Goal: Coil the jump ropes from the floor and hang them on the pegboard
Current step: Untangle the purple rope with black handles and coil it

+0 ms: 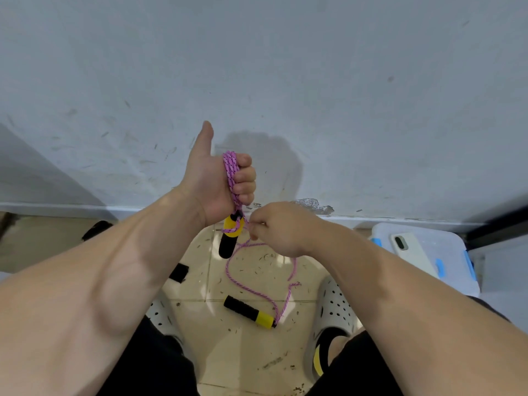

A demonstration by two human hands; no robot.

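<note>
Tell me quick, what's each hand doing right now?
Left hand: closed around coils of the pink braided jump rope.
Right hand: pinching a loose strand of that rope.

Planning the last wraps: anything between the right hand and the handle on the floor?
Nothing visible. Only the slack rope runs from the right hand down to the handle, which lies on tile between the shoes. Left hand grips the coils above.

Your left hand is curling over the pink rope; the coils inside that grip are lying out of sight. Just under it, wraps are covering the top of the hanging handle. Your right hand is hiding its own pinch point, and the rope below is passing behind the wrist.
</note>
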